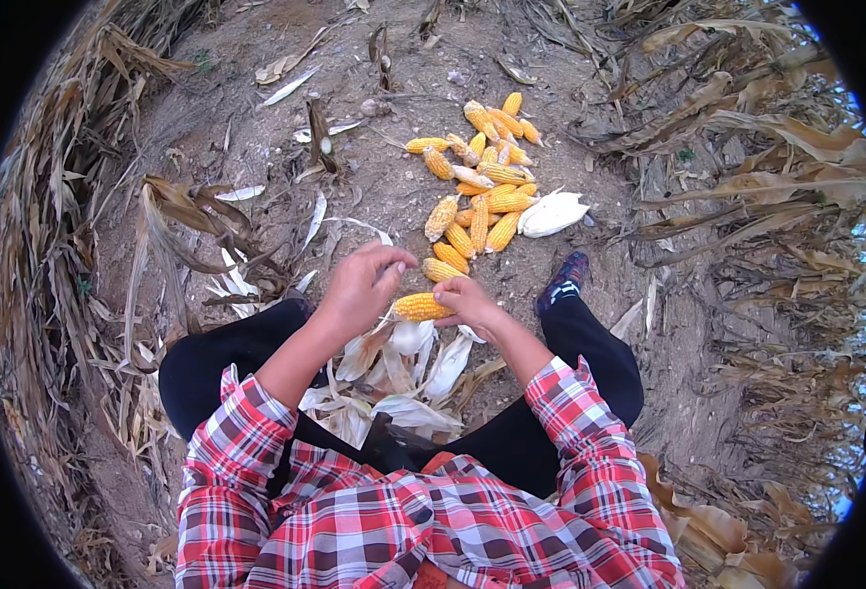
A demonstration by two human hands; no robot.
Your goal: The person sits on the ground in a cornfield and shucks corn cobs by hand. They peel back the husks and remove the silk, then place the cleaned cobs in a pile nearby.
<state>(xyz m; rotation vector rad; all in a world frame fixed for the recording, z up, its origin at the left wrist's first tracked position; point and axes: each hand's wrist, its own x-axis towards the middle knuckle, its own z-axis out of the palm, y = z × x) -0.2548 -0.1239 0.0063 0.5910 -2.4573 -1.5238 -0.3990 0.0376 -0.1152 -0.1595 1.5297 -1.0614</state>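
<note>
My right hand (471, 303) grips a bare yellow corn cob (419, 307) by its right end, with the cob lying sideways above the loose husks. To its left, my left hand (365, 287) is raised with its fingers bent and a small gap between thumb and forefinger; nothing shows between them. Pale, dry corn husks (411, 368) lie heaped on the ground between my legs. Just beyond my hands, a husked cob (441, 270) rests at the near end of a loose pile of yellow corn cobs (505, 174).
An ear still in its white husk (553, 214) lies against the pile's right side. Cut stalk stubs (320, 136) stick up from the soil at the upper left. Dry corn stalks (50, 221) line the left, and more dry leaves (779, 140) line the right. My shoe (564, 278) is near the pile.
</note>
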